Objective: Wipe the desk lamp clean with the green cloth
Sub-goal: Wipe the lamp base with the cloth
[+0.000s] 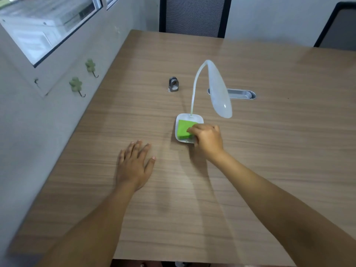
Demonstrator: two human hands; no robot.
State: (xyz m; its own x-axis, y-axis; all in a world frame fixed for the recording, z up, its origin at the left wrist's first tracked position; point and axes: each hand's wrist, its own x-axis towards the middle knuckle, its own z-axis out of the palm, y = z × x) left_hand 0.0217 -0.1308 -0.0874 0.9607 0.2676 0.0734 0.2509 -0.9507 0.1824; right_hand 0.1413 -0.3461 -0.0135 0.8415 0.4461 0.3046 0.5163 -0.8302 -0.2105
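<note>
A white desk lamp (218, 91) stands mid-table, its thin neck arching up from a square white base (196, 118) to a long drooping head. A folded green cloth (184, 129) lies flat on the base. My right hand (207, 138) presses on the cloth's right side, fingers curled over it and covering the base's near right corner. My left hand (134, 162) rests flat on the wooden table (269, 151) to the left of the lamp, fingers spread, holding nothing.
A small grey metal object (173, 84) stands behind the lamp to the left. An oval cable grommet (241, 94) is set in the tabletop behind the lamp head. A wall with hooks (77, 86) runs along the left edge. Chairs (194, 15) stand at the far side.
</note>
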